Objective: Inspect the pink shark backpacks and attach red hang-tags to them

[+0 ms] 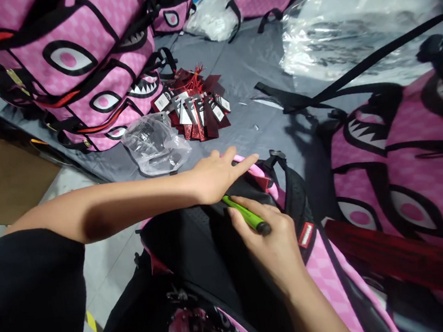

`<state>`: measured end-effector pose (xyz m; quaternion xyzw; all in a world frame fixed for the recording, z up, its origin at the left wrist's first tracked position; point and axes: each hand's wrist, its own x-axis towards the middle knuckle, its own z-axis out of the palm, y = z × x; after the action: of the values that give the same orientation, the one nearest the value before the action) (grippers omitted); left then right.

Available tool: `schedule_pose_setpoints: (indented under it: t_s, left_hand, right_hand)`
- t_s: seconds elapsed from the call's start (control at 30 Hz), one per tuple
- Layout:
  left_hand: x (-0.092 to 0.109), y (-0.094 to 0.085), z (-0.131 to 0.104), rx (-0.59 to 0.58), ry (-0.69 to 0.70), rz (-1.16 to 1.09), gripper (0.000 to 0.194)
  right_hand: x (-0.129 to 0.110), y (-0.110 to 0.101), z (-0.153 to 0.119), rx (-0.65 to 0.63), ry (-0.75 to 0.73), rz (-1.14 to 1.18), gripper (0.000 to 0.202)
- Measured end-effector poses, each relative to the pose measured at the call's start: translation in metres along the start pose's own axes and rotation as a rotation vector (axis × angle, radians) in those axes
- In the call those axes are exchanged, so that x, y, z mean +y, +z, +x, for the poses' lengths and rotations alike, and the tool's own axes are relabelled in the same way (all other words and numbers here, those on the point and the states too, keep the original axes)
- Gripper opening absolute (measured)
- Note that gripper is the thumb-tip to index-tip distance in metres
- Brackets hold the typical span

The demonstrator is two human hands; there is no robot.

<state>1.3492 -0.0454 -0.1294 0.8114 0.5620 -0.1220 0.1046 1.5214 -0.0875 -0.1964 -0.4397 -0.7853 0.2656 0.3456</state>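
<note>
A black and pink backpack [324, 261] lies in front of me against the table edge, its black back side up, with a small red label on a strap. My right hand [266, 230] is closed round a green pen-like tool [246, 213] with a black end; its tip is hidden near my left hand. My left hand [222, 174] rests on the top of the backpack beside the pink handle [250, 168], its visible fingers spread. What lies under the left palm is hidden.
Stacked pink bags [69, 58] with eye prints stand at the left. Red hang tags [199, 110] and a crumpled plastic bag [155, 144] lie ahead. More pink backpacks [417, 165] are at the right, clear plastic bags [338, 30] behind, a cardboard box [6, 174] far left.
</note>
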Motion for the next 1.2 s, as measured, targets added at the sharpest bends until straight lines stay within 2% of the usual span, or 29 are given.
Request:
schedule_pose_setpoints:
  t_s: [0.23, 0.37, 0.5, 0.77, 0.9, 0.97, 1.1, 1.17, 1.2]
  left_hand:
    - [0.001, -0.002, -0.004, -0.007, -0.01, -0.012, 0.088]
    - [0.002, -0.002, -0.006, 0.007, -0.016, -0.017, 0.087]
    - [0.004, -0.002, -0.009, 0.014, -0.026, -0.02, 0.083]
    - [0.009, 0.003, -0.026, 0.048, -0.088, -0.002, 0.079]
    - [0.007, 0.011, -0.042, 0.095, -0.122, 0.0, 0.077]
    - [0.005, 0.017, -0.052, 0.136, -0.139, 0.003, 0.078]
    - [-0.002, 0.033, -0.067, 0.217, -0.174, -0.017, 0.08]
    - [-0.007, 0.041, -0.074, 0.239, -0.199, -0.034, 0.083]
    - [-0.011, 0.044, -0.078, 0.252, -0.212, -0.039, 0.085]
  right_hand:
    - [-0.006, -0.002, 0.001, -0.037, 0.007, 0.016, 0.026]
    - [-0.007, -0.004, 0.001, -0.062, 0.017, -0.071, 0.024]
    - [-0.007, -0.004, -0.003, -0.066, 0.019, -0.015, 0.025]
    - [-0.015, 0.002, -0.012, -0.062, -0.025, -0.056, 0.025]
    - [-0.024, 0.005, -0.013, -0.099, -0.068, -0.021, 0.026]
    - [-0.027, 0.011, -0.012, -0.126, -0.111, -0.054, 0.026]
    - [-0.035, 0.027, -0.012, -0.103, -0.202, -0.105, 0.027]
    - [-0.043, 0.02, -0.011, -0.187, -0.215, -0.1, 0.026]
    - [-0.049, 0.01, -0.008, -0.229, -0.225, -0.113, 0.025]
